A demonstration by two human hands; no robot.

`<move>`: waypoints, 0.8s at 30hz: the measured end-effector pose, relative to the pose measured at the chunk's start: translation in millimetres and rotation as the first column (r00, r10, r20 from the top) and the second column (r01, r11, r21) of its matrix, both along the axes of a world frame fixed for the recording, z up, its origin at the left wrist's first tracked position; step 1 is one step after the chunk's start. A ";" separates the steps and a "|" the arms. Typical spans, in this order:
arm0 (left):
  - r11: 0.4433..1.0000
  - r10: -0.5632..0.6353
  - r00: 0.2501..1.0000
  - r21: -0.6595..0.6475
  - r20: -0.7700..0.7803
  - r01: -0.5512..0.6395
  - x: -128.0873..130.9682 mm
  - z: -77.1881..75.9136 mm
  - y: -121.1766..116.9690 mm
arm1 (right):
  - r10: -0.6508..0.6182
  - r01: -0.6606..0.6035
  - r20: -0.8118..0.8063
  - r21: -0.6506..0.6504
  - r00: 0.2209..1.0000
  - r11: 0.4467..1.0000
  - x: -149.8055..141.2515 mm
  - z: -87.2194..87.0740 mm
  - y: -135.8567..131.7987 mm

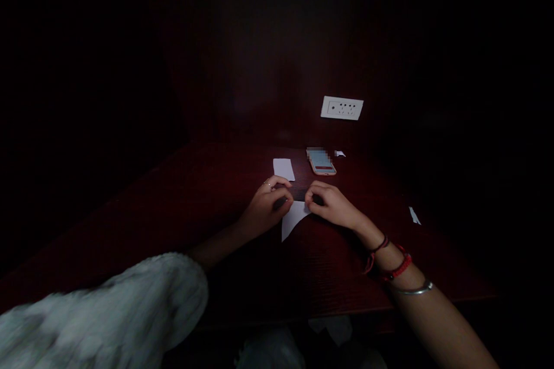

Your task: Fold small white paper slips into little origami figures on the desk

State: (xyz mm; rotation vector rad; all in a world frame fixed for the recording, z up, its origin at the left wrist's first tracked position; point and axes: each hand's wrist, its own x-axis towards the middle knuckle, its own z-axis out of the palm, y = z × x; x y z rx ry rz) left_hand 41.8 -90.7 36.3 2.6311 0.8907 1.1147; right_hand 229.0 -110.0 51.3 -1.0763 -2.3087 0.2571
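Between my two hands is a white piece of paper with a curved lower edge, held above the dark red table. My left hand, with a ring on one finger, pinches its upper left corner between thumb and fingertip. At the upper right corner, my right hand is closed on the same paper with curled fingers. Just beyond my left hand lies a separate white paper piece, roughly rectangular, flat on the table.
A phone with its screen lit lies at the back, a small white scrap to its right. Another narrow paper strip rests on the right of the table. A white socket panel is on the wall behind.
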 end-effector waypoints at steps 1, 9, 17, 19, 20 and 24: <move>1.000 0.007 1.000 -0.003 0.000 -0.007 -0.5 0.9 0.4 | -0.005 0.005 0.011 -0.008 1.000 1.000 4.5 0.4 1.5; 0.996 0.086 0.995 0.003 0.043 -0.086 -4.6 4.3 6.1 | -0.179 0.177 0.021 0.055 0.984 0.983 36.9 1.5 11.1; 1.000 0.004 1.000 0.001 0.004 -0.004 -0.5 -1.1 4.2 | -0.005 0.005 0.003 0.081 1.000 0.997 -2.8 0.5 -3.8; 1.000 -0.017 1.000 0.004 -0.004 0.017 0.5 -1.7 3.0 | 0.000 -0.003 0.037 0.072 0.999 0.997 -8.9 -0.5 -5.4; 1.000 -0.025 1.000 0.002 -0.007 0.025 0.8 -2.1 2.5 | -0.002 -0.001 0.048 0.070 0.999 0.998 -10.3 -0.9 -5.6; 0.999 -0.042 0.999 0.006 -0.016 0.042 0.4 -3.8 2.4 | -0.007 0.001 0.077 0.090 0.997 0.996 -10.6 -1.8 -5.1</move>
